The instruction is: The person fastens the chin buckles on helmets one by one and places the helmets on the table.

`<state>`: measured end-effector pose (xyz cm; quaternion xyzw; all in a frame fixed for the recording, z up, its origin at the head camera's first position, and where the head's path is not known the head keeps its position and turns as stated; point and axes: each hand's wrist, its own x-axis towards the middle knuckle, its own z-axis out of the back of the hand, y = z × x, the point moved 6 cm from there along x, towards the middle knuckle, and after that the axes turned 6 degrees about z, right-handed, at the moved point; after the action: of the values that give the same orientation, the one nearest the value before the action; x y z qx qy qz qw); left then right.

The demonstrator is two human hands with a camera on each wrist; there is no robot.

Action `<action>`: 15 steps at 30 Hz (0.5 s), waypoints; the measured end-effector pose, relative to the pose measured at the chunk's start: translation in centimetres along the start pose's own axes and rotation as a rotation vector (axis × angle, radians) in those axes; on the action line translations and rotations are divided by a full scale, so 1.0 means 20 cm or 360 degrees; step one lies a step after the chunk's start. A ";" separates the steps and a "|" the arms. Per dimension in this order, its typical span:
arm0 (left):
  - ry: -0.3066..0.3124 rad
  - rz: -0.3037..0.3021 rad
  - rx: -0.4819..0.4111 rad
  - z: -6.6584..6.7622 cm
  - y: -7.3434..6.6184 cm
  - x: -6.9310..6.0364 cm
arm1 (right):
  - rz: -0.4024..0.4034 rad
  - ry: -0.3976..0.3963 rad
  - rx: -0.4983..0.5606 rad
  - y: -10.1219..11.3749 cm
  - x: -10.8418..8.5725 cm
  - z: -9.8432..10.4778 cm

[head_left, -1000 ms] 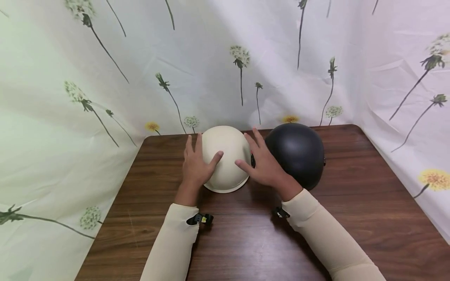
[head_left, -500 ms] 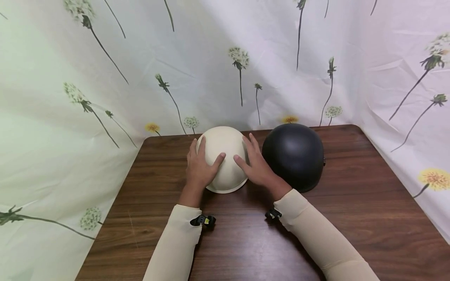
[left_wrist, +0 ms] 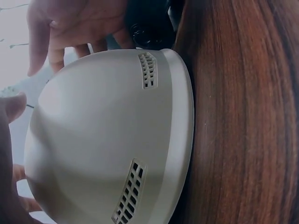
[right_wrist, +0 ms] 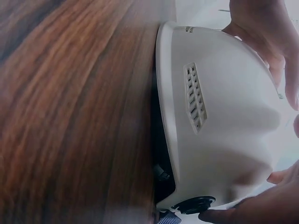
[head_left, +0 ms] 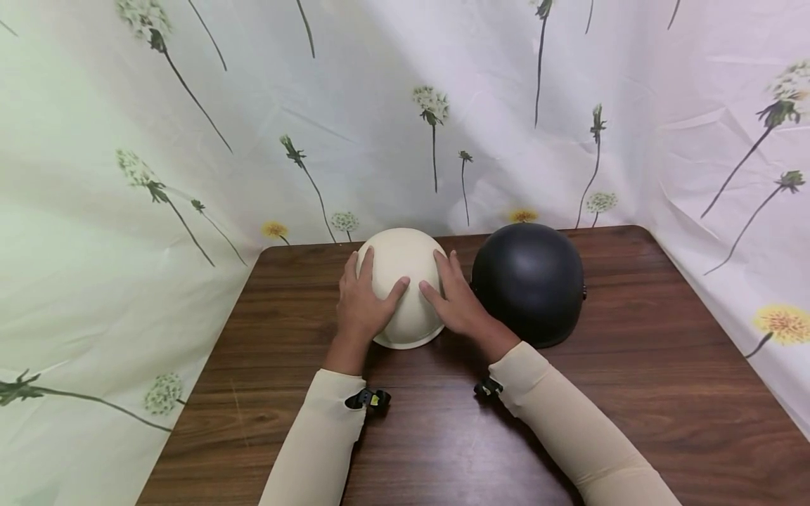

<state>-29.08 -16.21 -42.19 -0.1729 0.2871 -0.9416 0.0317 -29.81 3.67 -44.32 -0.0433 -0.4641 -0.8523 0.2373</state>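
A cream-white helmet (head_left: 405,256) sits dome up on the wooden table, near its back edge. My left hand (head_left: 363,302) lies along its left side, fingers spread and nearly straight. On the opposite side, my right hand (head_left: 458,302) rests with fingers extended toward the back. The thumbs point at each other over the front and look raised off the dome in the wrist views. A slotted vent (left_wrist: 128,193) shows in the left wrist view. One right fingertip reaches a black round knob (right_wrist: 194,204) at the helmet's rim in the right wrist view.
Just right of the right hand stands a black helmet (head_left: 528,281), also dome up. The brown wooden table (head_left: 418,450) runs to a back edge against a white flower-printed cloth (head_left: 380,126), which also hangs at both sides.
Both hands have moved inward, from beside the white helmet to resting against its sides. The right hand has moved away from the black helmet. Neither helmet has visibly moved.
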 end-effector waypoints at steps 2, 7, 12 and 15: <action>0.0008 0.0005 0.0012 0.00 0.00 0.00 | -0.0016 -0.0010 -0.0030 0.00 0.00 0.00; 0.0057 0.0049 0.0039 0.01 -0.01 0.00 | -0.0037 0.0040 -0.0128 0.00 -0.01 -0.01; 0.0123 0.0097 0.0084 0.01 -0.02 0.00 | -0.0015 0.0067 -0.0174 0.00 -0.01 -0.03; 0.0149 0.0120 0.0105 0.01 -0.03 0.00 | -0.0021 0.0062 -0.0226 0.00 -0.01 -0.05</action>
<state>-28.97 -15.85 -41.80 -0.1166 0.2635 -0.9558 0.0592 -29.54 2.97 -44.99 -0.0403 -0.3981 -0.8853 0.2369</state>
